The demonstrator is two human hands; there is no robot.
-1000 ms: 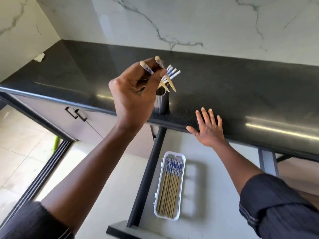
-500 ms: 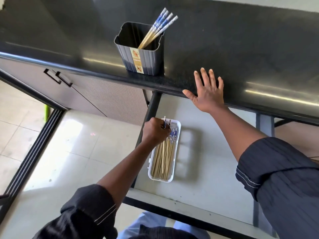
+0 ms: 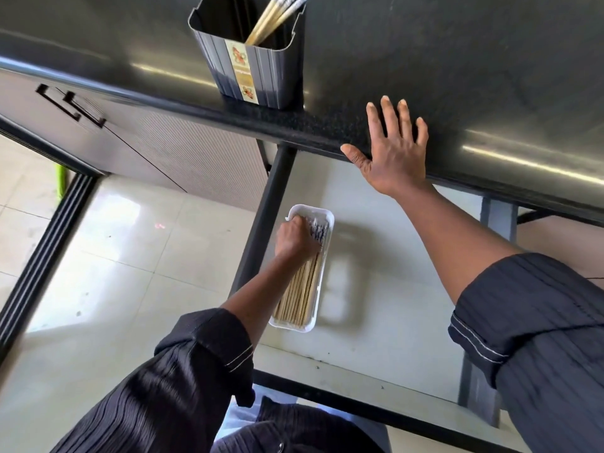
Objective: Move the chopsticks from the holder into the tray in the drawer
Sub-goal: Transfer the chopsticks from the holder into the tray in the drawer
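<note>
— while the left hand (image 3: 299, 238) was down in the open drawer (image 3: 385, 322), where did the chopsticks lie?
— most of them lay side by side in the white tray (image 3: 322, 214), which sat on the drawer floor close to the drawer's left rail. the bundle of chopsticks (image 3: 299, 294) ran lengthwise, plain ends toward the person, patterned ends at the far end under the hand.
— and was that hand holding any?
— it rested curled on the patterned ends, knuckles up. whether the fingers pinched a stick or only pressed on the bundle, i could not tell; that part was blurred.
— the right hand (image 3: 394, 155)?
— it lay flat and spread wide on the front edge of the dark desk (image 3: 490, 76), palm down, gripping nothing.
— was the holder (image 3: 258, 70) emptied?
— no. the ribbed grey holder stood upright near the desk's edge, left of the right hand, and a few remaining chopsticks (image 3: 269, 21) leaned in it toward the right, their tops cut off by the upper edge of the view.
— sleeves?
— dark ones, rolled back on both forearms.
</note>
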